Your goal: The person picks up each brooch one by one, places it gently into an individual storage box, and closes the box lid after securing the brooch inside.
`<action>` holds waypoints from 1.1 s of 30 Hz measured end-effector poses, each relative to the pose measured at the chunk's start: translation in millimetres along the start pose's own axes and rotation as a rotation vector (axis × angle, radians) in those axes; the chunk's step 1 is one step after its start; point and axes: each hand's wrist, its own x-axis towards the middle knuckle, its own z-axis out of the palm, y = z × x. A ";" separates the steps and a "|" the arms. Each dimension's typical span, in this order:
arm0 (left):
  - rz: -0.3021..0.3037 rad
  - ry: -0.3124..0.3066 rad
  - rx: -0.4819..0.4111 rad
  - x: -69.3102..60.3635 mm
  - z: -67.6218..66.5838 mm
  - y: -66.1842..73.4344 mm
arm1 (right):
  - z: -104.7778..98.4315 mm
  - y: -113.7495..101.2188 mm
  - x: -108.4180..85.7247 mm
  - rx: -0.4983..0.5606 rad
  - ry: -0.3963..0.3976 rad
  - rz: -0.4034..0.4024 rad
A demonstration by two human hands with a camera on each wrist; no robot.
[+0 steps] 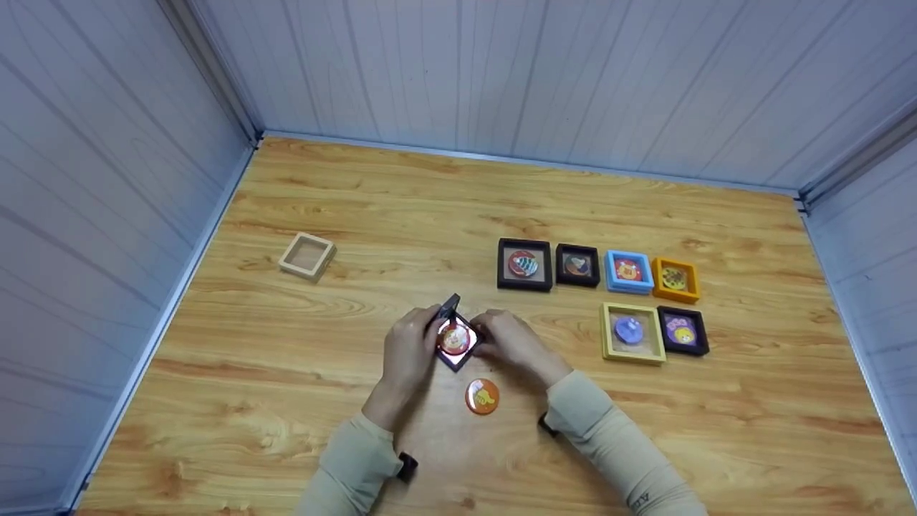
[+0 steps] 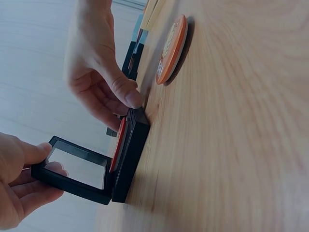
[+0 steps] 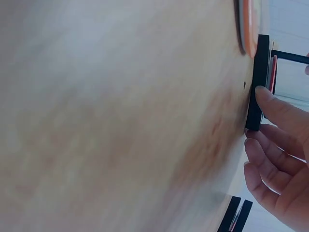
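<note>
A small black display frame [image 1: 455, 366] stands hinged wide, its lid raised from the base [image 2: 131, 164]. On the base's clear film lies a red round badge [image 1: 454, 340]. My left hand [image 1: 408, 347] pinches the raised lid [image 2: 79, 194] between thumb and fingers at its far edge. At the opposite corner, the thumb and fingers of my right hand [image 1: 512, 338] hold the base; the right wrist view shows the thumb on its side [image 3: 259, 72]. An orange round badge [image 1: 482, 396] with a yellow figure lies on the table nearer me.
To the right sit several closed frames with badges, among them a large black frame [image 1: 524, 287], a blue frame [image 1: 630, 289], an orange frame [image 1: 675, 295] and a yellow frame [image 1: 633, 357]. A beige frame [image 1: 306, 273] lies far left on the wooden table [image 1: 401, 193]. Pale walls surround it.
</note>
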 end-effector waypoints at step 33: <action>0.068 -0.203 -0.015 -23.8 5.4 13.5 | -1.7 7.6 1.7 0.098 -0.031 0.015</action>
